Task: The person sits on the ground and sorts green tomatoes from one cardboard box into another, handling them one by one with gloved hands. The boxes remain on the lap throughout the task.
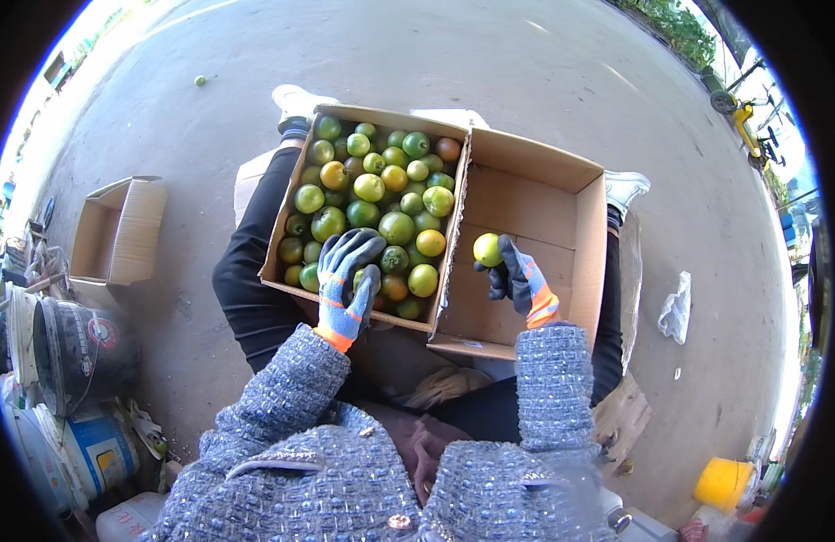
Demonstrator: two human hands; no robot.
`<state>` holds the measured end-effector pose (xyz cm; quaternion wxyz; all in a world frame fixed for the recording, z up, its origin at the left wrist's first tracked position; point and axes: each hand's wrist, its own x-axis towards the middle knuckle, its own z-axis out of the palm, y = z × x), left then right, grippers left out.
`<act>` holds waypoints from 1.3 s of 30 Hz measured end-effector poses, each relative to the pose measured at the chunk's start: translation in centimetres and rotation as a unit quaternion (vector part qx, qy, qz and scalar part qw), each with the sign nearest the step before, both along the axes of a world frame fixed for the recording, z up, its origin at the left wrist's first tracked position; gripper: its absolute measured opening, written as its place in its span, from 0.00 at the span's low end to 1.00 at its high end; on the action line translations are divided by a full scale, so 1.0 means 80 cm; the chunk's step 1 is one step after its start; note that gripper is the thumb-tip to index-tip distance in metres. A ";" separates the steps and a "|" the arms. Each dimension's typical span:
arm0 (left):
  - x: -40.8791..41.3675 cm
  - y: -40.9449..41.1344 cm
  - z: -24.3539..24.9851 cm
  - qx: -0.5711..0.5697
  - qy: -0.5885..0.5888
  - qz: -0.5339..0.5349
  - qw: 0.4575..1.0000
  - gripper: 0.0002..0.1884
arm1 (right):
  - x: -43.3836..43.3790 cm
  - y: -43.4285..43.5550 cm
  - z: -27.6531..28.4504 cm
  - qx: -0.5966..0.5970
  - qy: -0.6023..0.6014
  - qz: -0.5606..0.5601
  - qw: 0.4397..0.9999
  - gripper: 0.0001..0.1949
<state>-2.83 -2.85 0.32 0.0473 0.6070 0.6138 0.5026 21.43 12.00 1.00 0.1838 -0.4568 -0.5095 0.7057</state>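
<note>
A cardboard box [447,284] full of mostly green tomatoes [369,188], a few turning orange, stands between my legs. My left hand [350,278], in a blue and orange glove with dark fingers, is over its near edge. Its thumb and fingers curl around a green tomato [357,279], largely hidden by the hand; whether it is lifted cannot be told. Against the right side of that box stands a second cardboard box [590,230] with a bare bottom. Above it, my gloved right hand [516,278] grips a yellow-green tomato [487,250] between thumb and fingers.
A smaller cardboard box [138,234] lies on the ground at left, near a black bucket [85,352]. One green fruit [200,80] lies far ahead. A crumpled plastic bag [675,308] and a yellow container [722,484] are at right.
</note>
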 end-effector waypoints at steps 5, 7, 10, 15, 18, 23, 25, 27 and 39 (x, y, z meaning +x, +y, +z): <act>0.003 -0.004 -0.001 -0.016 0.038 0.012 0.999 0.24 | 0.001 -0.005 -0.001 0.020 0.002 0.096 0.995 0.32; 0.016 -0.007 0.017 -0.024 0.111 -0.024 0.993 0.31 | 0.003 -0.006 -0.006 0.010 0.010 0.138 0.990 0.31; 0.045 -0.001 0.026 -0.059 0.164 -0.116 0.978 0.38 | 0.003 -0.008 -0.016 -0.016 0.031 0.207 0.978 0.24; 0.073 0.002 0.007 -0.061 0.153 -0.123 0.979 0.39 | -0.014 -0.018 -0.027 -0.058 0.062 0.272 0.959 0.15; 0.066 0.002 0.001 -0.060 0.140 -0.110 0.982 0.35 | -0.021 -0.025 -0.031 0.005 0.046 0.278 0.959 0.16; 0.041 -0.004 0.007 -0.058 0.124 -0.033 0.990 0.31 | -0.021 -0.022 -0.026 0.038 0.056 0.209 0.976 0.31; 0.040 -0.004 0.018 -0.103 0.132 -0.056 0.984 0.28 | -0.021 -0.018 -0.025 0.045 0.061 0.188 0.979 0.31; 0.038 -0.003 0.016 -0.110 0.164 -0.074 0.978 0.26 | -0.021 -0.020 -0.029 0.047 0.043 0.182 0.981 0.30; 0.071 0.067 0.059 -0.449 0.452 -0.060 0.768 0.30 | -0.022 -0.017 -0.042 0.081 0.072 0.089 0.990 0.23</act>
